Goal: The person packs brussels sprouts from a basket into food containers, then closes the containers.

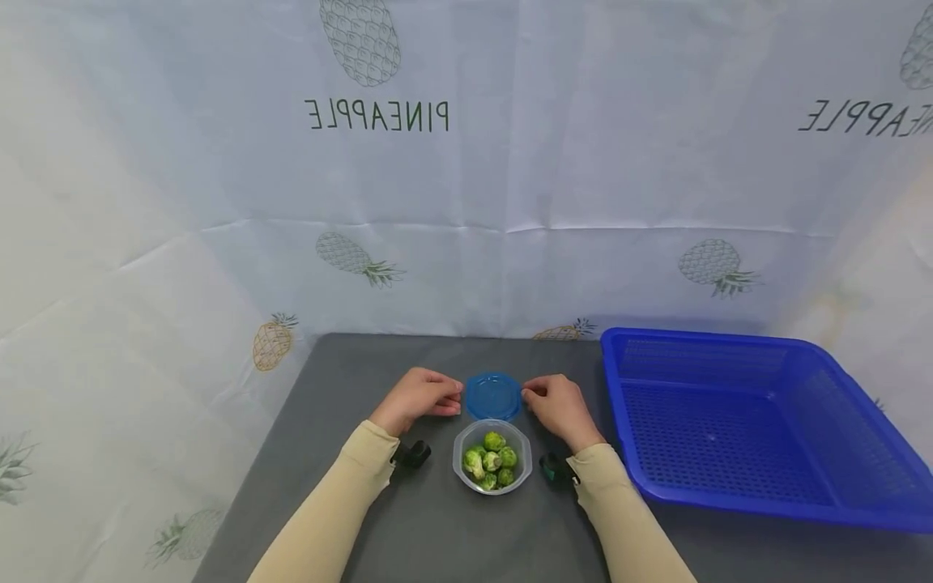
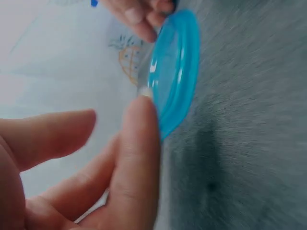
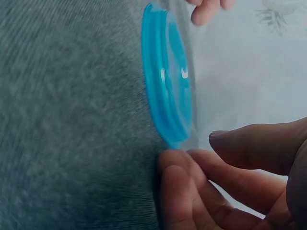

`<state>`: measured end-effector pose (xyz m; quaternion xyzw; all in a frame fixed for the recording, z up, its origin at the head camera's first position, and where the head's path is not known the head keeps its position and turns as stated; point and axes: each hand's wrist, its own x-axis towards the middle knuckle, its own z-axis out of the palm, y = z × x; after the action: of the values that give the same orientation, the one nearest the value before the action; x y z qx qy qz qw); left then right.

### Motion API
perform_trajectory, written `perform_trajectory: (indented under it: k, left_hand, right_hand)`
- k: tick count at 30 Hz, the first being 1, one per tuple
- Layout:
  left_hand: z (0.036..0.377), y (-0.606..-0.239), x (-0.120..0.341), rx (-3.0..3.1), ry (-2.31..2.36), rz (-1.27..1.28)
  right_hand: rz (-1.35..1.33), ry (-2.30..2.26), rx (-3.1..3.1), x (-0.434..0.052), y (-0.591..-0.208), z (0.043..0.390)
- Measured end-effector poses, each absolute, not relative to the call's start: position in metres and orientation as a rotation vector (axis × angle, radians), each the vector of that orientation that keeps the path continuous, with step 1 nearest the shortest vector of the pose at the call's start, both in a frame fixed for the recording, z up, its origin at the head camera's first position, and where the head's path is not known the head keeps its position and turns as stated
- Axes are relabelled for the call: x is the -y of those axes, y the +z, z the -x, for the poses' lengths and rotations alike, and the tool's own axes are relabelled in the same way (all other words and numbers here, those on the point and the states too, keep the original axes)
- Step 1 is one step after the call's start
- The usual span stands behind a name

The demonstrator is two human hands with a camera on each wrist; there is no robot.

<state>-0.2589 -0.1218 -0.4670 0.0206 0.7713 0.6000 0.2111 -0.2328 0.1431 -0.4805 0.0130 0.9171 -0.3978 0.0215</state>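
Observation:
A blue translucent plastic lid (image 1: 493,397) lies on the grey table between the two hands. My left hand (image 1: 423,399) is at its left edge; in the left wrist view a fingertip meets the rim of the lid (image 2: 184,76), while the thumb stands apart. On the opposite side is my right hand (image 1: 563,410). Seen from the right wrist, its fingertips are right at the near end of the lid (image 3: 163,81), with the thumb raised away. Just below the lid, a clear plastic bowl (image 1: 523,444) contains several Brussels sprouts (image 1: 492,461).
A large blue plastic basket (image 1: 729,506) stands to the right, beside the right forearm. Behind the grey table (image 1: 379,364) hangs a white curtain (image 1: 466,178) printed with pineapples. Black wrist devices (image 1: 414,454) sit under both wrists, on either side of the bowl.

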Motion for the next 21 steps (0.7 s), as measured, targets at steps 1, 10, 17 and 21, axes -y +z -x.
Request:
perform_trajectory:
  k: [1,10,17,21]
  left_hand:
    - [0.262,-0.468,0.119,-2.148,1.652,-0.046]
    - [0.279,-0.466,0.102,-2.14,1.58,0.076]
    - [0.286,-0.464,0.103,-1.986,1.63,0.098]
    - [0.287,-0.464,0.108,-1.914,1.681,0.129]
  right_hand:
    - [-0.039,-1.238,-2.842,-0.143,-0.482,0.234]
    - [-0.12,-1.297,-2.78,-0.148,-0.486,0.239]
    - [-0.106,-1.276,-2.76,-0.144,-0.484,0.241]
    - [-0.096,-1.276,-2.768,-0.138,-0.486,0.245]
